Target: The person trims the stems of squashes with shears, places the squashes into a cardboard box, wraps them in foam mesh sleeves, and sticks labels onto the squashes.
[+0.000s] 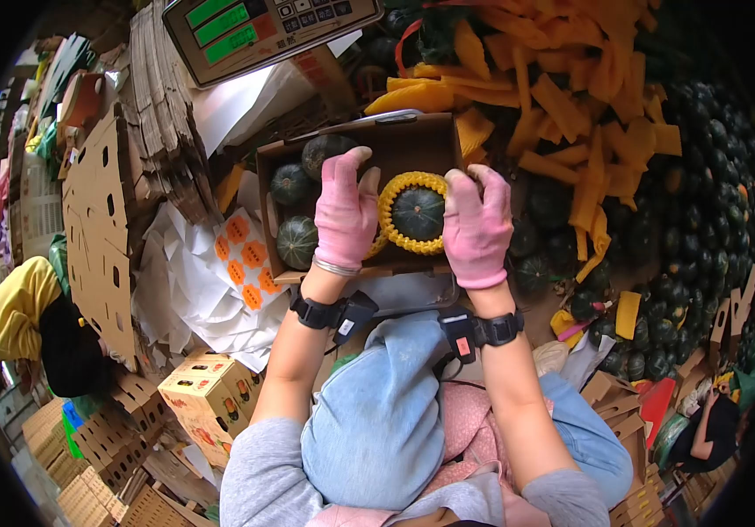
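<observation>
A dark green squash (418,213) sits inside a yellow foam net sleeve (389,209), over the open cardboard box (395,139). My right hand (480,227), in a pink glove with pale fingertips, has its bent fingers and thumb at the right rim of the sleeve. On the other side, my left hand (344,211), gloved the same way, is beside the sleeve with thumb and fingers apart. Three bare green squashes lie in the left part of the box: an upper one (328,155), a middle one (292,184) and a lower one (296,241).
A scale (263,31) with green displays stands beyond the box. Orange foam sleeves (562,105) are heaped at upper right, above piled squashes (693,237). Orange stickers (250,262) lie at left, near a printed carton (210,400). Another person (21,307) is at far left.
</observation>
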Action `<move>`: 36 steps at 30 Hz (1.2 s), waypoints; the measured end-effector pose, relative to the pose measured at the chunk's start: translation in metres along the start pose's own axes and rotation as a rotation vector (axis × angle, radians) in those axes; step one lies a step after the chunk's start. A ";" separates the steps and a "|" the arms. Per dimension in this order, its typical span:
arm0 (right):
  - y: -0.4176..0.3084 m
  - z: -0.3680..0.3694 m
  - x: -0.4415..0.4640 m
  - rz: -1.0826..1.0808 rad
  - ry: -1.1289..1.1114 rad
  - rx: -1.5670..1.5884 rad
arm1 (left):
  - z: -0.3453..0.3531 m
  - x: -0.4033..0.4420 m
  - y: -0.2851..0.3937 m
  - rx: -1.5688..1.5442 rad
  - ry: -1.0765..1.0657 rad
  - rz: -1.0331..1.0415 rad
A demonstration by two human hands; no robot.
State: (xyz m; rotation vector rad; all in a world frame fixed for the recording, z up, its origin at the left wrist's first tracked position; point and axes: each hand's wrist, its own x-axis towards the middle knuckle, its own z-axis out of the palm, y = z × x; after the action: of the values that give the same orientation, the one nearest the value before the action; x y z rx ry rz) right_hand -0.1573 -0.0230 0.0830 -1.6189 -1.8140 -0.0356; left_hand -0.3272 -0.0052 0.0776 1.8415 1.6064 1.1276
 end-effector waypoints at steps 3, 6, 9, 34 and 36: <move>-0.007 -0.018 -0.010 -0.016 -0.265 -0.024 | -0.016 -0.012 0.006 -0.133 -0.274 0.116; -0.009 -0.013 -0.010 0.065 -0.283 0.029 | -0.010 -0.018 0.000 -0.204 -0.317 0.012; -0.006 -0.005 -0.013 0.151 -0.284 0.092 | -0.009 -0.019 -0.005 -0.296 -0.335 -0.121; -0.011 0.045 0.038 -0.031 -0.399 -0.267 | 0.014 0.066 -0.022 0.843 -0.451 -0.016; -0.015 0.039 0.035 -0.046 -0.491 -0.249 | 0.016 0.068 -0.019 0.861 -0.459 -0.056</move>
State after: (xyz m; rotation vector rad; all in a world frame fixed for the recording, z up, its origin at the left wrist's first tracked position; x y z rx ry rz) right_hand -0.1879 0.0214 0.0770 -1.8780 -2.2917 0.1323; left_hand -0.3264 0.0672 0.0731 2.2868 1.9707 -0.1005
